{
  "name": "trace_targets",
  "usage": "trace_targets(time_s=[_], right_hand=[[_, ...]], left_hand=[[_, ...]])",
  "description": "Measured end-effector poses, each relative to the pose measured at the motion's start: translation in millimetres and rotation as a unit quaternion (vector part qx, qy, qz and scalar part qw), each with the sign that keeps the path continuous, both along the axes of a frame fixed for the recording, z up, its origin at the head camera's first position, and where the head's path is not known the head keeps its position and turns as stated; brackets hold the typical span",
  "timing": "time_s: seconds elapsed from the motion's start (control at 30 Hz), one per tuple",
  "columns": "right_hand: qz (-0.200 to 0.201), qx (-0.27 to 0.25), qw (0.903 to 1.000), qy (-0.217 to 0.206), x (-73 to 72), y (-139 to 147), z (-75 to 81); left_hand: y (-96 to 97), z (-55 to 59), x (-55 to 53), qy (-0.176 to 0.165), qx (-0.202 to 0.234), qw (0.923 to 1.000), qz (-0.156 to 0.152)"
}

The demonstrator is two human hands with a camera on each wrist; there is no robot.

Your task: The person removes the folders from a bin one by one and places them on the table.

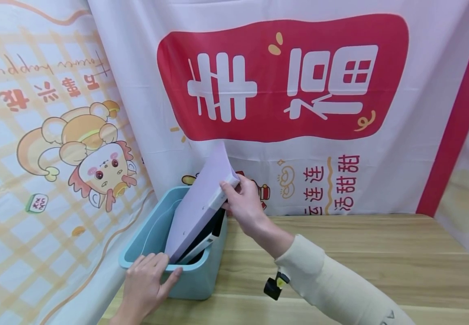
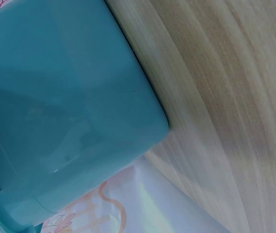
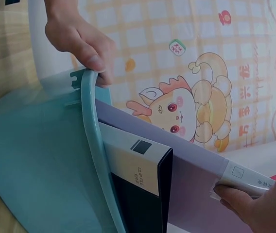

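Observation:
A lavender file folder [image 1: 201, 194] leans steeply out of a teal plastic bin [image 1: 214, 280], its lower end inside. My right hand [image 1: 244, 201] pinches the folder's upper spine edge, thumb on the labelled side, as the right wrist view also shows. My left hand [image 1: 146, 275] grips the bin's near rim, with the thumb outside the wall and the fingers over the edge. Beside the lavender folder, a black clip file [image 3: 143, 194] with a white printed label stands in the bin. In the left wrist view the bin's side wall [image 2: 70, 107] fills much of the picture.
The bin stands on a wood-grain table [image 1: 340, 257], near its left side. Behind hangs a white cloth [image 1: 425, 67] with a red printed panel, and a checked cartoon cloth [image 1: 15, 149] covers the left. A small black device [image 1: 273, 287] is strapped at the right sleeve.

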State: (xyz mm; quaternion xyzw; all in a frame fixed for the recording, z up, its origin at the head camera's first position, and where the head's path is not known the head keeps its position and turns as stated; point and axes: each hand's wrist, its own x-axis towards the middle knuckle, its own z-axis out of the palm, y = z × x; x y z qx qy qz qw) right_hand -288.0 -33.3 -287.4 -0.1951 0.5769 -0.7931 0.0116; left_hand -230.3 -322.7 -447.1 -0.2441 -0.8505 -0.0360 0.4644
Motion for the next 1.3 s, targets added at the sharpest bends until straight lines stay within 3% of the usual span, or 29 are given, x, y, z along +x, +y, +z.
trace_targets(time_s=[0.37, 0.67, 1.1, 1.3], right_hand=[[-0.005, -0.003, 1.0, 0.006, -0.2, 7.6, 0.2], [-0.034, -0.018, 0.9991, 0.02, -3.9, 12.2, 1.6], [-0.031, -0.016, 0.9993, -0.01, -6.9, 24.3, -4.0], [-0.018, -0.013, 0.9997, -0.009, -6.7, 33.8, -4.7]], left_hand=[[-0.2, 1.7, 1.4, -0.005, -0.002, 1.0, 0.005], [-1.0, 1.4, 0.6, -0.006, -0.002, 1.0, 0.005], [-2.7, -0.3, 0.4, -0.014, -0.005, 0.9999, 0.01], [-1.5, -1.0, -0.5, -0.001, -0.002, 1.0, 0.005]])
